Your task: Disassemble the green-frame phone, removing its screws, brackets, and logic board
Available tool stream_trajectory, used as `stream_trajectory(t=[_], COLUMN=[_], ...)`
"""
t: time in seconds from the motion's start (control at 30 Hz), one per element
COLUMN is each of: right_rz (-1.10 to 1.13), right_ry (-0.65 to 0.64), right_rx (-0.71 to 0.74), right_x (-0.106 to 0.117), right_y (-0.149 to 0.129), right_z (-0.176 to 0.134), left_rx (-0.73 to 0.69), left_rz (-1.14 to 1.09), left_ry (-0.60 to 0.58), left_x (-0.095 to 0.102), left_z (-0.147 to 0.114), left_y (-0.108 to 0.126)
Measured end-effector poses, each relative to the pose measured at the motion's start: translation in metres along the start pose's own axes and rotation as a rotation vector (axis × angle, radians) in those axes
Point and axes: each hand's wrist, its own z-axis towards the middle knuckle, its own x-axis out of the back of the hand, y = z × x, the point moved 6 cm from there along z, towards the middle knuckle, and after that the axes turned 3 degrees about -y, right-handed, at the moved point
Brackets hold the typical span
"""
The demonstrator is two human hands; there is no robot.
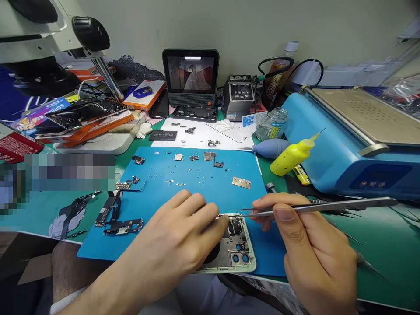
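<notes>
A light-green phone housing (250,258), its inside facing up, lies near the front edge of the blue mat (157,194). My left hand (182,238) reaches over it and grips it, with its fingertips at the far edge and much of the housing hidden underneath. Pinched in my right hand (311,245) is a pair of metal tweezers (341,204). Their tips point left, slightly apart, at the housing's far edge near my left fingertips. Whether the tips hold anything is too small to tell. Tiny screws and a metal shield plate (241,182) lie beyond the hands.
Phone circuit boards (126,226) lie left on the mat. Behind stand a screen device (190,72), a glass jar (271,124) and a blue air blower (271,148). A yellow needle bottle (290,158) and blue heating machine (337,148) stand right; a microscope (42,48) overhangs the left.
</notes>
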Motion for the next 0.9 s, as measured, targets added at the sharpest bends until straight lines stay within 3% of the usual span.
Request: stream_trajectory(t=[0.13,0.37,0.6,0.77,0.9], right_rz=[0.005,0.001,0.023,0.018,-0.022], right_ry=[-0.008,0.001,0.003,0.007,0.034], right_rx=[0.0,-0.007,-0.003,-0.019,-0.035], right_x=[0.0,0.0,0.0,0.0,0.001], right_y=[0.001,0.0,0.0,0.002,0.003], right_z=[-0.001,0.0,-0.001,0.0,0.0], left_rx=[-0.004,0.14,0.125,0.28,0.371], left_rz=[0.007,-0.119,0.014,-0.144,-0.121], left_ry=[-0.02,-0.089,-0.008,0.04,0.109], left_x=[-0.001,-0.012,-0.017,-0.012,-0.002], left_z=[0.0,0.007,0.008,-0.011,-0.028], left_y=[0.003,-0.004,0.002,-0.025,-0.046])
